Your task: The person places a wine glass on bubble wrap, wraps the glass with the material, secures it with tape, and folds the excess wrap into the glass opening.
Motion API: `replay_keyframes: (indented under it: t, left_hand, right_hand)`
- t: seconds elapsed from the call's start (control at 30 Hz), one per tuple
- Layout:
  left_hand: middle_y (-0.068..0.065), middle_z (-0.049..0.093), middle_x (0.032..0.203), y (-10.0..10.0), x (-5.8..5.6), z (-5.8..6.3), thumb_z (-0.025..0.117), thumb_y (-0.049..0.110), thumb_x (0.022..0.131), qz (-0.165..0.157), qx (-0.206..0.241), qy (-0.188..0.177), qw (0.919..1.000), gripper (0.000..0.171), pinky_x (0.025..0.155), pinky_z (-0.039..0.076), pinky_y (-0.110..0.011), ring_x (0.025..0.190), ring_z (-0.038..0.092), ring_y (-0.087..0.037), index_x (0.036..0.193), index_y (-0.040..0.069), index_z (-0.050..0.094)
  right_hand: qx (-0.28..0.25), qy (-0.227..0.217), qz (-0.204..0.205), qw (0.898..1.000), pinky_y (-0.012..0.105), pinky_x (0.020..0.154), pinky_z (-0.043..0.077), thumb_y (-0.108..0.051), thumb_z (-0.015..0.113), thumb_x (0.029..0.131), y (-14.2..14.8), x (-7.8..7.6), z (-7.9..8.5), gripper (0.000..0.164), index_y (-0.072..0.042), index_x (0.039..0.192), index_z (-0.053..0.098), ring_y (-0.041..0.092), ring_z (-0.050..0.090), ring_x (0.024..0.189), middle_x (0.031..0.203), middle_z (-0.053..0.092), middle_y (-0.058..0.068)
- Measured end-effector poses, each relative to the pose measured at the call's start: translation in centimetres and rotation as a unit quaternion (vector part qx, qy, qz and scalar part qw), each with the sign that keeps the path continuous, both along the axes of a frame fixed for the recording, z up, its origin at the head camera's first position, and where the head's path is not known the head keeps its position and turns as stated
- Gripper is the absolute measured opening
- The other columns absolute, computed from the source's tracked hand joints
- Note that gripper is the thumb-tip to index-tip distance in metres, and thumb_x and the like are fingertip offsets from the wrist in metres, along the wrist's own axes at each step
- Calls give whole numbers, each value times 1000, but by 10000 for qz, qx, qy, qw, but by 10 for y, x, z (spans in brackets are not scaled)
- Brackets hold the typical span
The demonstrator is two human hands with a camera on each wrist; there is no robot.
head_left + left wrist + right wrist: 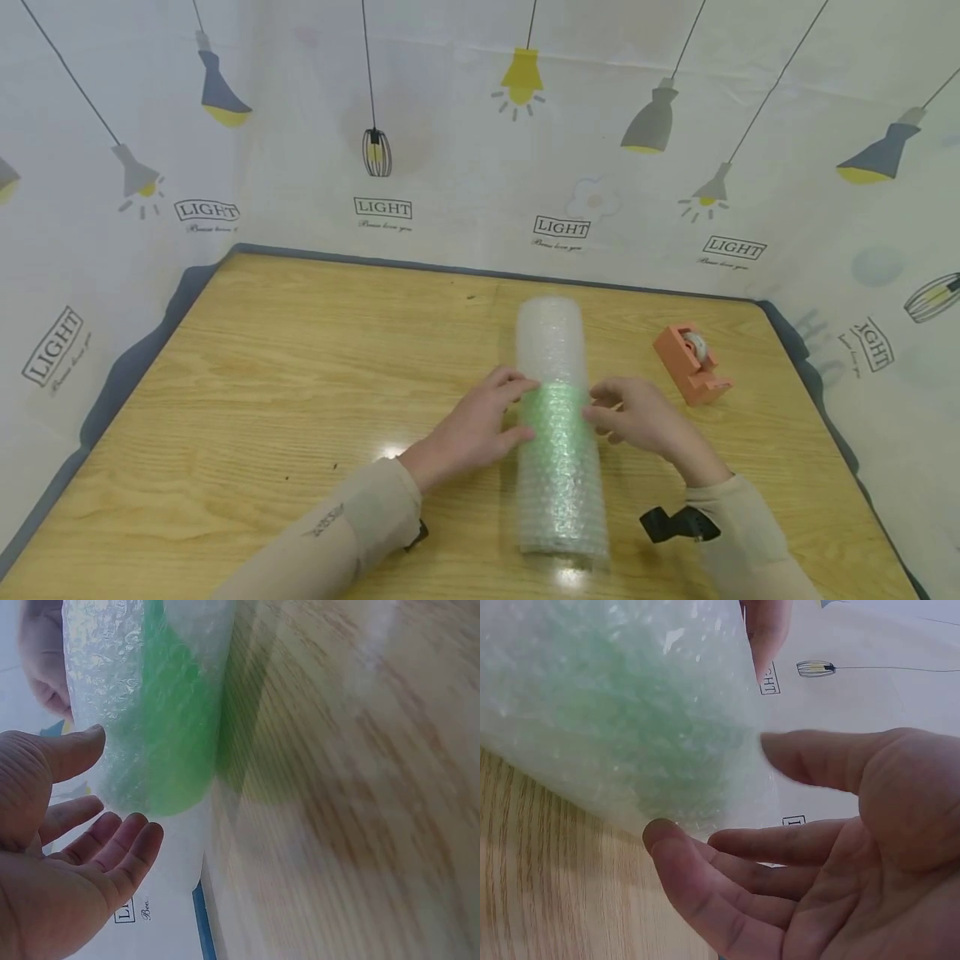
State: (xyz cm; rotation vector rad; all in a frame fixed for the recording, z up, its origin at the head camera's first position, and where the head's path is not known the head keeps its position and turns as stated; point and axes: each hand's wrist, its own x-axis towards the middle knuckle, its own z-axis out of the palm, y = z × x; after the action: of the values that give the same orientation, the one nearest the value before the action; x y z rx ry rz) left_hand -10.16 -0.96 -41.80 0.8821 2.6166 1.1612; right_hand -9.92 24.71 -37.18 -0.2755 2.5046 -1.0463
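Note:
A long roll of bubble wrap (561, 500) lies on the table, pointing away from me. Something green (557, 417) shows through its layers around the middle; the wrap hides what it is. My left hand (486, 421) is at the roll's left side, thumb and fingers spread, fingertips right at the wrap. Opposite it, my right hand (637, 417) has its loosely bent fingers at the right side. In the left wrist view, the left fingers (124, 844) are relaxed beside the green part. The right wrist view has the right thumb (810, 759) near the wrap's surface.
An orange tape dispenser (690, 367) with a roll of tape stands right of the bubble wrap. The wooden table (315, 350) meets a white printed cloth (450, 167) along its back and sides. A black strap (678, 525) is on the right wrist.

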Motion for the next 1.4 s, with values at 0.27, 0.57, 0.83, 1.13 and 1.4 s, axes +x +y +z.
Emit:
replay_keyframes:
  t: [0.27, 0.57, 0.83, 1.13, 1.4]
  left_hand:
    - [-7, 51, 145, 6, 0, 1, 76, 24, 95, -102, -15, 156, 9998, 65, 112, 48, -37, 131, 55, -23, 152, 8, 50]
    - [-4, 50, 145, 8, 0, 2, 77, 28, 95, 0, 12, 7, 10000, 65, 109, 50, -36, 129, 56, -21, 152, 10, 50]
    - [-3, 49, 146, 5, 1, 2, 78, 33, 93, 255, 70, -327, 9991, 70, 106, 52, -37, 128, 56, -21, 153, 12, 48]
    - [-4, 49, 148, -1, 1, 7, 78, 34, 93, 291, -167, -237, 9992, 72, 109, 50, -39, 129, 56, -21, 153, 11, 48]
    - [-5, 49, 150, -8, 1, 12, 80, 31, 92, 330, -252, -235, 9989, 71, 112, 48, -43, 132, 54, -24, 152, 10, 50]
  right_hand:
    - [506, -127, -175, 9985, 43, 72, 63, -50, 67, 98, -6, -2, 0, 81, 16, 140, 49, 24, 74, 78, 122, 67, 33]
    - [864, -65, -242, 9959, 41, 67, 62, -54, 67, 97, -15, -3, 0, 87, 20, 138, 47, 23, 73, 73, 114, 69, 34]
    - [901, -35, -256, 9956, 39, 65, 61, -56, 67, 96, -20, -4, 0, 88, 19, 136, 49, 21, 71, 73, 111, 70, 30]
    - [538, -343, -522, 9966, 40, 69, 63, -56, 69, 94, -25, -7, -8, 85, 16, 135, 52, 21, 71, 73, 114, 69, 28]
    - [-385, -823, -515, 9945, 43, 74, 65, -44, 69, 99, -30, -8, -16, 70, 18, 129, 55, 26, 74, 80, 115, 68, 27]
